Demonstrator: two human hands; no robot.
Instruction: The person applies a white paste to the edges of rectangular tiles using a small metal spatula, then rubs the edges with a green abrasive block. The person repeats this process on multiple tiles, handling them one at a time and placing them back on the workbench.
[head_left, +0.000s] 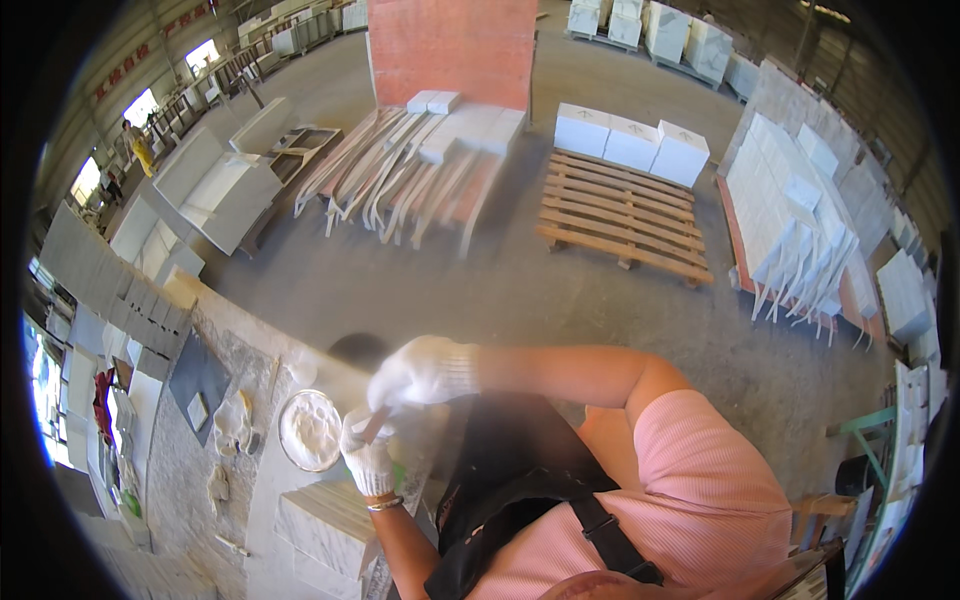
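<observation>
Both my hands wear white gloves and meet above the workbench, beside a round bowl of white paste. My left hand is closed around a small flat brown strip, with a bracelet below the glove cuff. Just above it, my right hand is curled over the strip's upper end, its fingers blurred by motion. Whether a tool or a thin piece of stone, the strip is too small to tell. Below the bowl sits a stack of white veined marble tiles, close to my left forearm.
The bench carries a dark square slab and dried paste lumps. Beyond it stand a wooden pallet with white blocks, a red-backed rack with white slabs and straps, and another loaded rack at right.
</observation>
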